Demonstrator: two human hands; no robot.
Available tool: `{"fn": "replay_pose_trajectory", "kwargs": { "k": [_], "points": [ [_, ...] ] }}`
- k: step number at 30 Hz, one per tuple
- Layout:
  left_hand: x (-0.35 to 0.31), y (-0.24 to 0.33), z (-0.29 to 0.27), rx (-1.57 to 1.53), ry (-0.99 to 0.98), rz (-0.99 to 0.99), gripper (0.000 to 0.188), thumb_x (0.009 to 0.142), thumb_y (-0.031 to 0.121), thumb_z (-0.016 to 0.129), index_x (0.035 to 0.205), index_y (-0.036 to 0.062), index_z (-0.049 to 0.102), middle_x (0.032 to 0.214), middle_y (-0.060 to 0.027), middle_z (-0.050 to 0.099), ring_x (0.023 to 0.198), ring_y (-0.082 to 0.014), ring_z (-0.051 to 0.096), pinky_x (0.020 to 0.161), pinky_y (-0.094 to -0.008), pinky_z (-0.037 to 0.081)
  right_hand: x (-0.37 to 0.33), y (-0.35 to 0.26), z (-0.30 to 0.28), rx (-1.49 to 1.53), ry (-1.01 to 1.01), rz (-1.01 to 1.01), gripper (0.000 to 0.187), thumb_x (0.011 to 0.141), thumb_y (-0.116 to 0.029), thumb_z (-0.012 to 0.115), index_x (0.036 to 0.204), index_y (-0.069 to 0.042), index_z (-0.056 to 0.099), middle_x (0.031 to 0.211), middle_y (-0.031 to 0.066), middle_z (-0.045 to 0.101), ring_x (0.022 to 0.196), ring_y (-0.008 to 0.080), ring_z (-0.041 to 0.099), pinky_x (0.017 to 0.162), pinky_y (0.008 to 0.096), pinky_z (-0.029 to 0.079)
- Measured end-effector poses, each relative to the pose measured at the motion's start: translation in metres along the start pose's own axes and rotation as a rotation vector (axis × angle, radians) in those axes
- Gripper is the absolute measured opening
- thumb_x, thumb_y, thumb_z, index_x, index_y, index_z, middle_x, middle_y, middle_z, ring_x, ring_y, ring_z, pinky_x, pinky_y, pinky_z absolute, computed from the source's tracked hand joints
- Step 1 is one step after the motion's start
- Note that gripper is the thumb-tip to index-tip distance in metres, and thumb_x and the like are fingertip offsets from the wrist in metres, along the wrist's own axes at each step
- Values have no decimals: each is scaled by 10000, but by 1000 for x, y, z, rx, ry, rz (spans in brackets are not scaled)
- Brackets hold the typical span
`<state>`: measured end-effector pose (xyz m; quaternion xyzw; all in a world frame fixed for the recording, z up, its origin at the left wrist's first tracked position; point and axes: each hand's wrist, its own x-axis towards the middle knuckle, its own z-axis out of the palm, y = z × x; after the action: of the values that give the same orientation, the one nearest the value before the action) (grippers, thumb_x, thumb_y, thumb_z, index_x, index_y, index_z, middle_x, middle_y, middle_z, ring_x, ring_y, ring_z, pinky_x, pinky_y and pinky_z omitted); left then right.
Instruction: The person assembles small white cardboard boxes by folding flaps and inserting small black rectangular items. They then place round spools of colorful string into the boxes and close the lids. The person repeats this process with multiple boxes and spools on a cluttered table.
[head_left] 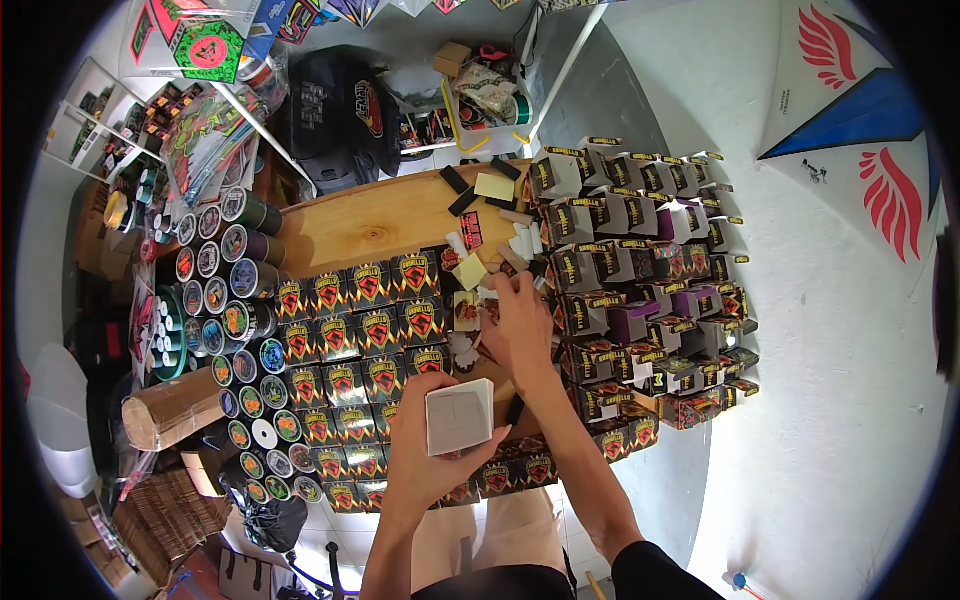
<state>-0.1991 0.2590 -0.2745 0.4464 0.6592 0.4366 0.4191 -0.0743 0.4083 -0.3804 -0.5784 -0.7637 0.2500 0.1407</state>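
My left hand is wrapped round a small box with a pale inside facing up. Its fingers and thumb press on the box's sides. To the right and farther off, my right hand reaches down into a pile of small loose pieces. Its fingers are bent among them, and whatever they pinch is hidden. Around that hand lie pale yellow paper pads, white pieces and a red label. Rows of closed black boxes with red and gold emblems stand left of the pile.
Rows of boxes with raised flaps fill the table's right side. Several round spools line its left edge, near a brown cardboard roll. Beyond the wooden table are a black backpack and a bin.
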Motion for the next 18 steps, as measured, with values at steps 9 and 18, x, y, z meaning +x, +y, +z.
{"fn": "replay_pose_trajectory", "kwargs": {
  "k": [9, 18],
  "points": [
    [-2, -2, 2, 38, -7, 48, 687, 732, 114, 994, 1272, 62, 574, 1094, -75, 684, 952, -158, 705, 818, -315, 597, 9, 16, 26, 22, -126, -243, 529, 793, -83, 841, 1293, -74, 670, 1243, 218, 578, 1115, 470, 671, 942, 557, 553],
    [-2, 2, 2, 9, -3, 40, 701, 731, 118, 997, 1279, 62, 563, 1104, -81, 681, 952, -165, 705, 818, -320, 598, 3, 6, -25, 326, -82, 18, 244, 924, -51, 769, 1161, -45, 716, 951, 124, 733, 824, 344, 728, 759, 424, 572]
  ]
}}
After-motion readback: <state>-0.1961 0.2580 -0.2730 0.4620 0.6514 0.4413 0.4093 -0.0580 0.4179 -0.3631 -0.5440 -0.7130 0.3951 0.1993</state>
